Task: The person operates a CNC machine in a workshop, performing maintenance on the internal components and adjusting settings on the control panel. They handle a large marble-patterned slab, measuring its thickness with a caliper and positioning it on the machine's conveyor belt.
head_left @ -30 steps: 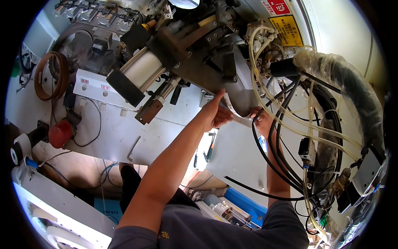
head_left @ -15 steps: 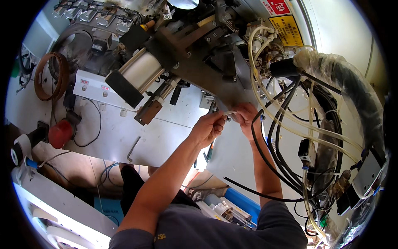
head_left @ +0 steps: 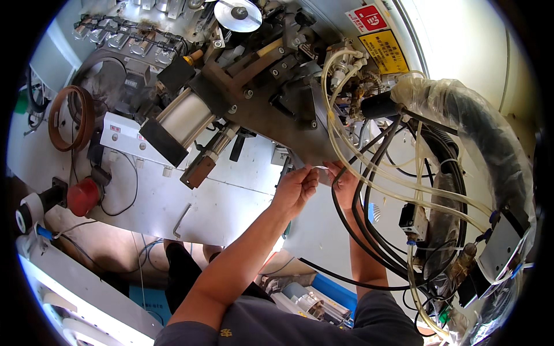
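Note:
Both hands meet below the lower edge of a dark metal machine plate (head_left: 288,135), with a thin white strip (head_left: 319,167) running between their fingertips. My left hand (head_left: 294,189) is closed, pinching the strip's left end between thumb and forefinger, the other fingers curled in. My right hand (head_left: 345,184) pinches the other end, its fingers partly hidden behind black cables (head_left: 360,213) and clear tubes. The strip is too small to tell its kind.
A pneumatic cylinder (head_left: 184,118) juts out left of the plate. On the white table lie a hex key (head_left: 182,220) and, near its left edge, a red round knob (head_left: 83,198). Plastic-wrapped hoses (head_left: 485,127) arch at the right. A blue bin (head_left: 334,293) holds parts below.
The view has shifted, so the machine sits further left. My hands have dropped slightly relative to the plate, and the strip between them shows thinner and more level.

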### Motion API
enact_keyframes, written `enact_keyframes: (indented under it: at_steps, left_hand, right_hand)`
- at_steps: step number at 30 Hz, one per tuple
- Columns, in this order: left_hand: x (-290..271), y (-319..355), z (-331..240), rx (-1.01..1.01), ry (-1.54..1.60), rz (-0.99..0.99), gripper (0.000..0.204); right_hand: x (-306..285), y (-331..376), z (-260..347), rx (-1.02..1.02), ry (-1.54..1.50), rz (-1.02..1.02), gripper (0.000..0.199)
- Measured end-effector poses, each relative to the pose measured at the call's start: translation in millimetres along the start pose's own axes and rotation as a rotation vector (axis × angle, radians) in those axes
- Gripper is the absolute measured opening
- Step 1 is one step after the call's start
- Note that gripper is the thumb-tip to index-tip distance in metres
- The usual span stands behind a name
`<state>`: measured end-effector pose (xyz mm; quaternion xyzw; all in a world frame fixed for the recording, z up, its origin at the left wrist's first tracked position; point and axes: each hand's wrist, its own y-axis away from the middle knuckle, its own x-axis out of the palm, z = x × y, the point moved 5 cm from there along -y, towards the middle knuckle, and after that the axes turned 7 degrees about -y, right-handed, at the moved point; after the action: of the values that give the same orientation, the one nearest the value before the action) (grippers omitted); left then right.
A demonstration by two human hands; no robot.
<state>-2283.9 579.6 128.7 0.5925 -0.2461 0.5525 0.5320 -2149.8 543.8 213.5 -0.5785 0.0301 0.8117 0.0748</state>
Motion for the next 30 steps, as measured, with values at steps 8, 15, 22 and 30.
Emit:
enact_keyframes:
  at_steps: [8,15,22,30]
  left_hand:
    - [12.4,-20.9,12.4,0.212,0.027,-0.020,0.022]
    - [30.8,-17.2,-1.0,0.136,-0.139,0.055,0.032]
    - [-95.0,58.6,-67.4,-0.094,-0.797,-0.009,0.031]
    - [-322.3,210.5,-234.6,0.311,-0.830,-0.902,0.027]
  right_hand:
    - [0.9,4.0,-18.2,0.078,-0.118,-0.033,0.013]
    - [-10.2,3.7,-28.5,0.273,-0.334,-0.219,0.011]
    - [-19.0,-3.1,-56.7,0.579,-0.468,-0.219,0.029]
    - [-20.2,4.0,-40.7,0.605,0.142,-0.209,0.013]
